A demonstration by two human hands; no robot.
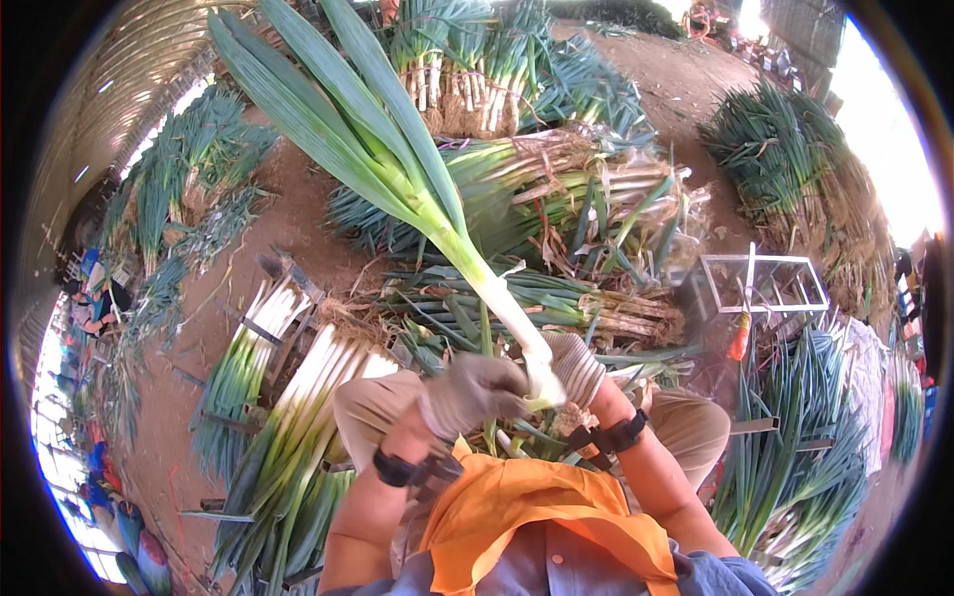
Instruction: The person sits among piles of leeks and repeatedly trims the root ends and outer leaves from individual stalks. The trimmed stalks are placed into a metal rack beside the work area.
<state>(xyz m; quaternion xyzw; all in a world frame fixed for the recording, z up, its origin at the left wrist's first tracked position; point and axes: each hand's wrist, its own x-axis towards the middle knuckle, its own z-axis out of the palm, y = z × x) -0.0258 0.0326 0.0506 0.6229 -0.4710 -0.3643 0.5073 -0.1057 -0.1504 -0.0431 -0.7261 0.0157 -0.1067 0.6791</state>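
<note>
One large leek (514, 313) slants up and away to the left, its broad green leaves fanned out toward the top of the view. My right hand (574, 365), in a striped knit glove, is closed around the white shank near its base. My left hand (473, 395), gloved and motion-blurred, has its fingers curled at the root end, against a loose pale sheath (542, 401). Its exact grip is blurred. Below the right hand, a cut root clump (570, 419) shows between my knees. Black bands circle both wrists.
Trimmed leeks (320, 380) lie in a metal rack at left. Untrimmed leeks (641, 309) are piled ahead. An orange-handled knife (741, 335) stands by a white metal frame (768, 307) at right, above more leeks (782, 417). A person (97, 305) is at far left.
</note>
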